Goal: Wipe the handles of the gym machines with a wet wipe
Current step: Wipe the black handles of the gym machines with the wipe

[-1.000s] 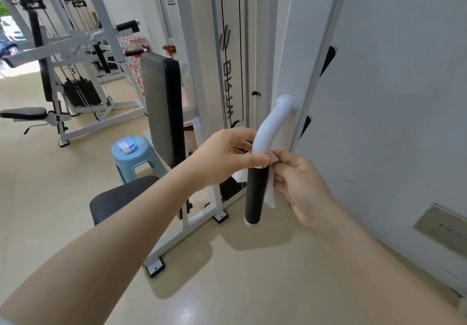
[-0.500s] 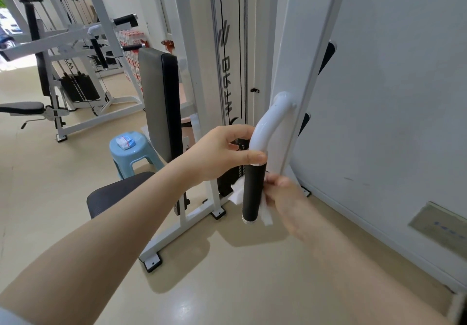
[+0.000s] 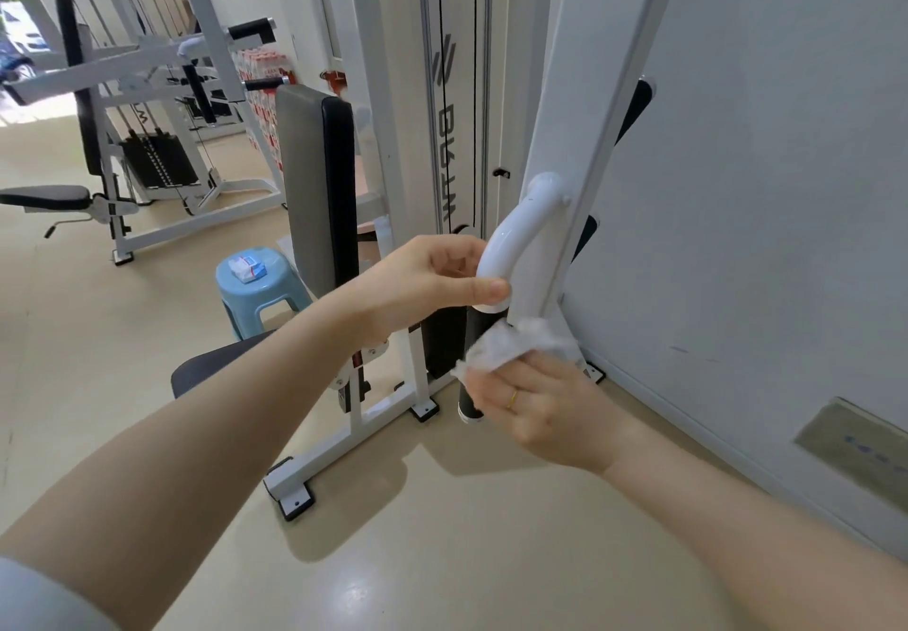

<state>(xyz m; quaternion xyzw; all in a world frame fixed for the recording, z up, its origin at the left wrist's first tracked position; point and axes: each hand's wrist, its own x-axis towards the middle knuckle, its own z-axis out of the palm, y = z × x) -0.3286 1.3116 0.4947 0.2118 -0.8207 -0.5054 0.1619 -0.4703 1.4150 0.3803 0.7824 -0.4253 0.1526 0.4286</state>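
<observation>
gripping the white bend of the handle (image 3: 511,247), the left hand (image 3: 432,281) steadies it; the right hand (image 3: 545,409) clutches the wet wipe (image 3: 501,348) round the black grip (image 3: 474,331) just below. grip's long axis runs near upright, so i judge the stroke goes downward, right hand nearer. frame lettering (image 3: 446,159) is sideways, not legible.
</observation>
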